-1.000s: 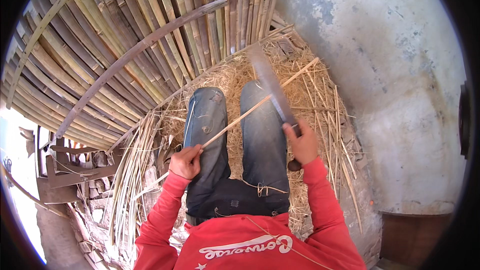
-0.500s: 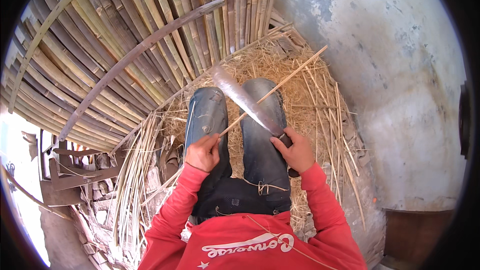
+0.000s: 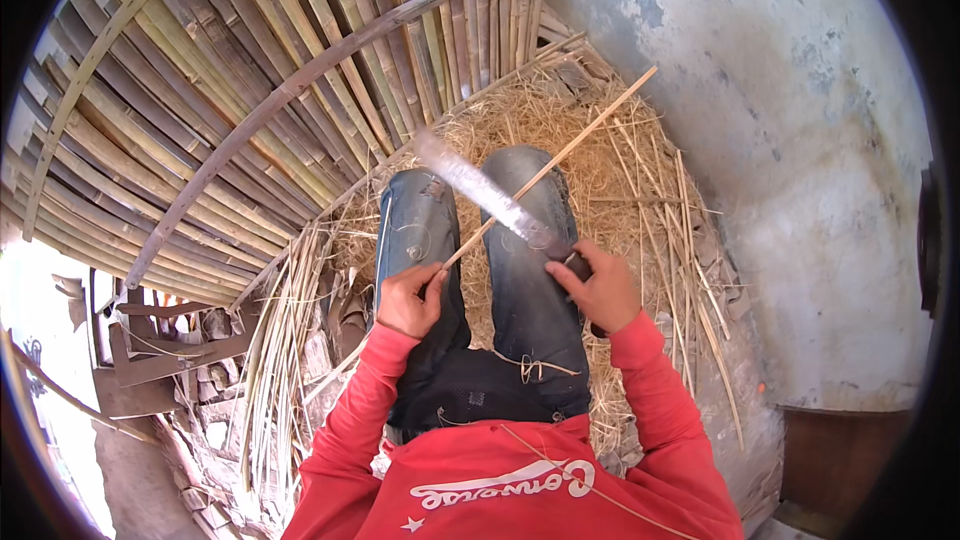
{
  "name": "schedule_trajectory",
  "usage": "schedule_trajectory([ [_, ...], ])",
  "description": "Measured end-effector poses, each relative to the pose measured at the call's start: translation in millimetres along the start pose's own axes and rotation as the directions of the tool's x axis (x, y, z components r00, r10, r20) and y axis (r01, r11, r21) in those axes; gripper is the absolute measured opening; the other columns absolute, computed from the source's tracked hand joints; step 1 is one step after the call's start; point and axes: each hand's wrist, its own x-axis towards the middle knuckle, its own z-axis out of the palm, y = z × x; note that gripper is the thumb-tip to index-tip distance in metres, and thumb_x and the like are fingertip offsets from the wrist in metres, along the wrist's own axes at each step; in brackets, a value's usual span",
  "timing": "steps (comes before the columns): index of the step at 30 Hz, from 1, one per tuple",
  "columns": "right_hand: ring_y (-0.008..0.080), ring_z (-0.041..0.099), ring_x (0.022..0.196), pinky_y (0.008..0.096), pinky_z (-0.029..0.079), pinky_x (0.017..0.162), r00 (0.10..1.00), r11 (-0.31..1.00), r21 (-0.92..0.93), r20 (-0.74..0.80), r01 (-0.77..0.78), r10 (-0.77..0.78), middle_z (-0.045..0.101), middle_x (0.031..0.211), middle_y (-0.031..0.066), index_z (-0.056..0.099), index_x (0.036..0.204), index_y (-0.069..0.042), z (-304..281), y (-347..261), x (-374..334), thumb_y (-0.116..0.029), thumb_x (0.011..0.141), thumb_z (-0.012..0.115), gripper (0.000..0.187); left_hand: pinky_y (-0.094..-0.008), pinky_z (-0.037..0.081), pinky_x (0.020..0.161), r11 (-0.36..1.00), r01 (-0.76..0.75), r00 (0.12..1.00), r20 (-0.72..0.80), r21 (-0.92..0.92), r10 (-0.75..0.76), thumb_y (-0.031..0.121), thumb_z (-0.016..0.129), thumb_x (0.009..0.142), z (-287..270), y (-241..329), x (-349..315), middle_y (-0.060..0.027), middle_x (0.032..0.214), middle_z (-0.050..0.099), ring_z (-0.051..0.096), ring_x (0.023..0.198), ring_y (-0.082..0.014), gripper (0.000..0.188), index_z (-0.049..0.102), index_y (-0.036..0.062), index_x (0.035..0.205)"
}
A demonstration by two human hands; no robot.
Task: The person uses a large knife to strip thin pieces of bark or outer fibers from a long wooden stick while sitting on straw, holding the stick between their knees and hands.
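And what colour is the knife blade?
The knife blade is silvery grey, slightly blurred; it shows best in the head view.

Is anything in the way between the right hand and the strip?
Only the knife held in the right hand: its blade spans the gap and crosses the strip, which the left hand grips. Whether blade and strip touch is unclear. Nothing else visible stands between.
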Motion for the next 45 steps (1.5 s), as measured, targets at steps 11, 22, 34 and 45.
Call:
schedule_trajectory([
  [11,0.0364,0.070,0.067,0.0445,0.053,0.063,0.990,0.990,0.045,-0.029,-0.137,0.138,0.071,0.076,0.0193,0.069,0.099,-0.003,-1,-12,-6,-0.039,0.093,0.079,0.038,-0.0390,0.053,0.062,0.991,-0.080,0.996,-0.022,0.107,0.083,0.002,0.074,0.091,14,18,16,-0.0212,0.081,0.071,0.069,0.067,-0.0370,0.011,0.076,-0.0038,0.100],
  [22,0.0302,0.064,0.064,0.0430,0.050,0.062,0.990,0.990,0.072,-0.063,-0.124,0.128,0.067,0.073,0.0170,0.070,0.097,-0.002,5,1,8,-0.038,0.091,0.080,0.038,-0.0370,0.053,0.061,0.999,-0.055,0.998,-0.038,-0.003,0.054,0.004,0.074,0.091,30,24,29,-0.0214,0.078,0.071,0.072,0.067,-0.0342,0.011,0.077,-0.0038,0.099],
  [34,0.0203,0.065,0.063,0.0365,0.050,0.061,0.990,0.976,0.177,-0.044,-0.126,0.136,0.068,0.070,0.0126,0.072,0.097,0.000,-3,-5,15,-0.035,0.093,0.080,0.036,-0.0394,0.055,0.062,0.989,0.120,0.993,0.024,-0.087,-0.119,0.008,0.074,0.092,27,21,31,-0.0221,0.079,0.072,0.071,0.067,-0.0380,0.011,0.078,-0.0008,0.097],
  [45,0.0210,0.064,0.061,0.0379,0.050,0.060,0.953,0.940,0.212,-0.090,-0.266,0.290,0.069,0.071,0.0122,0.074,0.096,0.001,-8,3,19,-0.036,0.092,0.081,0.037,-0.0404,0.054,0.061,0.992,0.113,0.993,0.054,-0.063,-0.109,0.012,0.074,0.093,28,23,36,-0.0209,0.073,0.070,0.070,0.063,-0.0366,0.012,0.079,0.0018,0.095],
])
